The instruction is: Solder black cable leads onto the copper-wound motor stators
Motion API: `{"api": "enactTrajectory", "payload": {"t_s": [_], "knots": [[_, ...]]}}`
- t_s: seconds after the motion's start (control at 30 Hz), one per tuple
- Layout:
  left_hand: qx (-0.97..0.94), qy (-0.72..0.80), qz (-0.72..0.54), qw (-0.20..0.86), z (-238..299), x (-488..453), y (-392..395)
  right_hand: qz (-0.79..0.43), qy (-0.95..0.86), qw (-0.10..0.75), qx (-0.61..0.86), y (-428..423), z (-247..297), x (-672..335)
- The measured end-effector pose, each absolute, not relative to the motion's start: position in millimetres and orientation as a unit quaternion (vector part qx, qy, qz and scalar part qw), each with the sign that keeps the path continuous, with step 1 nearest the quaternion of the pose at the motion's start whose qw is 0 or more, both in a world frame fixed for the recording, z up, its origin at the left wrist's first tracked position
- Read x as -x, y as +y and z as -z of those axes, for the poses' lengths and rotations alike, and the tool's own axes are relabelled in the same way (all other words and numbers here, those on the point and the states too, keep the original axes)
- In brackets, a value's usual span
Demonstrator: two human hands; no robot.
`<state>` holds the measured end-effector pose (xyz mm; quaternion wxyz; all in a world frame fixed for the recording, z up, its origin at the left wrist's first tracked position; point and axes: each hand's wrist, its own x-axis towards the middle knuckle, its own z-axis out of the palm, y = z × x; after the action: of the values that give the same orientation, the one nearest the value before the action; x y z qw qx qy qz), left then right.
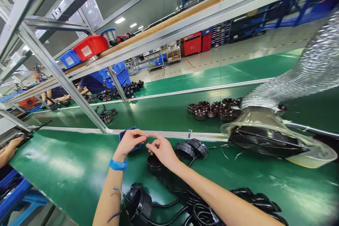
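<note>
My left hand [129, 143], with a blue wristband [118, 164], is closed in a pinch above the green bench. Close beside it, fingertips nearly meeting, my right hand [163, 151] is pinched as well. What sits between the fingers is too small to make out. Behind my left hand lies a small blue tray [136, 146], partly hidden. A black round housing [154, 165] stands just below my right hand. Two more black housings [185, 150] rest to its right, with thin coloured wires [190, 133] sticking up. Nearer me are another black housing [143, 206] with loose wire ends and coiled black cables [202, 213].
A fume hood with a black grille [265, 143] and silver duct [291, 74] stands at the right. Copper-wound stators [211, 111] sit on the bench behind. A metal post [63, 77] rises at left. Another person's hand [10, 150] shows at the left edge.
</note>
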<state>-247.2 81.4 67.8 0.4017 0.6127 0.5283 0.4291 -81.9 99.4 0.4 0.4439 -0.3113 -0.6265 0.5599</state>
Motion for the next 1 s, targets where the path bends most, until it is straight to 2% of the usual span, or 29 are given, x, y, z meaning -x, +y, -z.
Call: {"api": "enactTrajectory", "payload": {"t_s": [0.13, 0.43, 0.7, 1.0], "knots": [[-0.587, 0.536, -0.428, 0.43, -69.6, 250.1, 80.6, -0.58, -0.618, 0.441, 0.296, 98.0, -0.2, 82.9], [-0.65, 0.561, -0.349, 0.376, -76.1, 238.2, 72.6, -0.562, -0.635, 0.436, 0.302, 97.9, -5.0, 79.9], [-0.638, 0.571, -0.326, 0.4, -75.8, 239.6, 74.4, -0.54, -0.684, 0.358, 0.335, 97.2, -4.3, 76.9], [-0.628, 0.558, -0.296, 0.455, -44.3, 244.9, 97.5, -0.502, -0.699, 0.311, 0.403, 101.8, -7.9, 69.1]]}}
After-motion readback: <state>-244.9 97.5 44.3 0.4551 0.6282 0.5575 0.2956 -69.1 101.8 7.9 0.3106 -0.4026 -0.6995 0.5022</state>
